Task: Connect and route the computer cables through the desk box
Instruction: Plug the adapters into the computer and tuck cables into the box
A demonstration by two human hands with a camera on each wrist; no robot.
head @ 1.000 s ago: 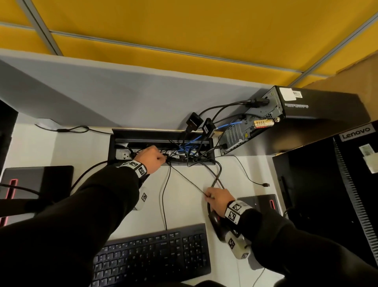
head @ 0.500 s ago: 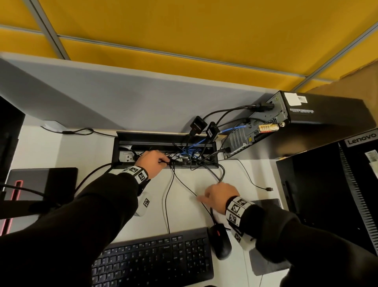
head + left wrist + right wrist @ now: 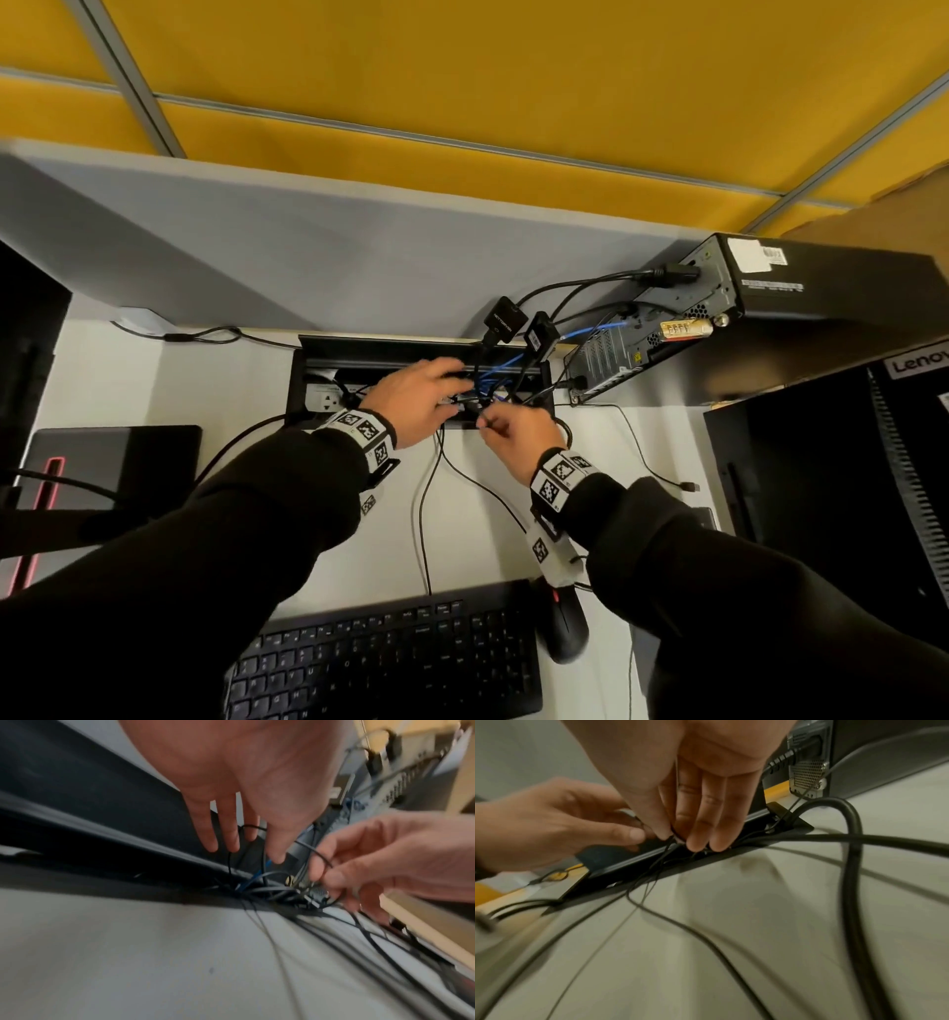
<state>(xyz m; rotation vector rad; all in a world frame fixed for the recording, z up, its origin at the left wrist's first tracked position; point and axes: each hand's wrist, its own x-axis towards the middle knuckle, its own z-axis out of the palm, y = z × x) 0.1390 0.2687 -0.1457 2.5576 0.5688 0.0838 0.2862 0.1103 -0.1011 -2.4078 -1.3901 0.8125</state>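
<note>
The black desk box (image 3: 313, 370) is sunk into the white desk, with black and blue cables (image 3: 500, 372) running in from the computer (image 3: 719, 308). My left hand (image 3: 454, 393) reaches over the box opening with straight fingers (image 3: 223, 833) that hang above the cable bundle and hold nothing. My right hand (image 3: 485, 422) is at the box's front edge, where thumb and forefinger pinch a thin black cable (image 3: 321, 860). In the right wrist view that thin cable (image 3: 659, 854) drops from the fingertips (image 3: 695, 843) onto the desk. The sockets under my hands are hidden.
A black keyboard (image 3: 400, 652) and mouse (image 3: 567, 627) lie near the front edge, each with a cable running toward the box. Two black adapters (image 3: 506, 321) hang above the box. A thick black cable (image 3: 852, 862) loops on the right. Monitor stands flank both sides.
My right hand left the spot beside the mouse, moved up to the box's front edge and now pinches a thin cable there. My left hand shifted right and straightened its fingers.
</note>
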